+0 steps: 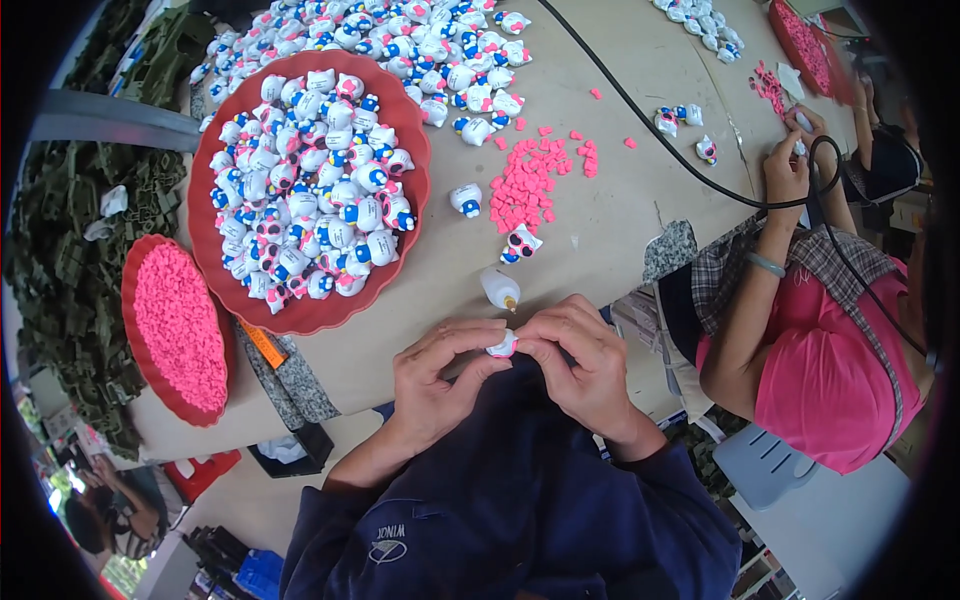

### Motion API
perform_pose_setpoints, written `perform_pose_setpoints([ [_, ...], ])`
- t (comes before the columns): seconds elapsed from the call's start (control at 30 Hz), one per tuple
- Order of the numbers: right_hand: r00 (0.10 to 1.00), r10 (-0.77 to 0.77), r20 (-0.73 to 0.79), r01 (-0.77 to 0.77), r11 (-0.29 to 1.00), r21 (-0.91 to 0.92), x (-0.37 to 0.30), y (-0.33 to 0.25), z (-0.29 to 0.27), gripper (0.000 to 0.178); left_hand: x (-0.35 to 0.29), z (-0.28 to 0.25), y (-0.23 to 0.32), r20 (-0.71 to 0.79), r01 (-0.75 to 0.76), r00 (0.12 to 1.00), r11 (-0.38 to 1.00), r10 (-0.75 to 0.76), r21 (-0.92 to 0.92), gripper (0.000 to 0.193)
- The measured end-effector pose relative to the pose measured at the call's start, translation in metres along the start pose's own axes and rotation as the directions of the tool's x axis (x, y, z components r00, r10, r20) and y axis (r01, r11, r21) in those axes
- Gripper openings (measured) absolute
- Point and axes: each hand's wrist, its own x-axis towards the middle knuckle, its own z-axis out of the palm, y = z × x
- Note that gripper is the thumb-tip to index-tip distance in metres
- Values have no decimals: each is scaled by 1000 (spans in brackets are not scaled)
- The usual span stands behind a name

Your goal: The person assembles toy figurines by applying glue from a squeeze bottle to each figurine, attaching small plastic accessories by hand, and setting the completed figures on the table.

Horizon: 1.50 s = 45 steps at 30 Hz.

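Between the fingertips of both hands, close to the table's near edge, is a small white cat figurine (502, 345) with a bit of pink on it. My left hand (440, 375) pinches it from the left, and my right hand (578, 350) grips its right side at the pink part. Just beyond the fingers lies a white glue bottle (499, 287) with a yellowish tip. Past it are a finished-looking figurine with pink glasses (521, 243), a blue and white figurine (466, 200), and a loose heap of small pink pieces (527, 185).
A big red scalloped tray (418, 235) full of figurines stands left, with a smaller red tray (130, 300) of pink pieces beside it. More figurines (470, 80) are heaped behind. A black cable (640, 110) crosses the table. A co-worker in pink (810, 350) works at the right.
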Motion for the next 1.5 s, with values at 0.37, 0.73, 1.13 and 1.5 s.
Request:
perform_pose_setpoints([
  [0.37, 980, -2, -198, 12, 999, 47, 2, 8, 11, 29, 19, -44, 42, -232, -99, 949, 902, 212, 419, 26],
  [0.73, 974, -157, -162, 136, 982, -134, 14, 21, 11, 36, 35, -43, 39, -231, -85, 838, 537, 494, 839, 30],
  [1.13, 955, 68, -290, -37, 993, 112, -24, 34, -25, 44, 63, 30, 6, -31, -148, 976, 765, 214, 627, 31],
  [1.5, 935, 219, -279, -142, 952, 270, -13, 23, -15, 37, 58, 17, 12, 15, -168, 977, 727, 212, 666, 35],
])
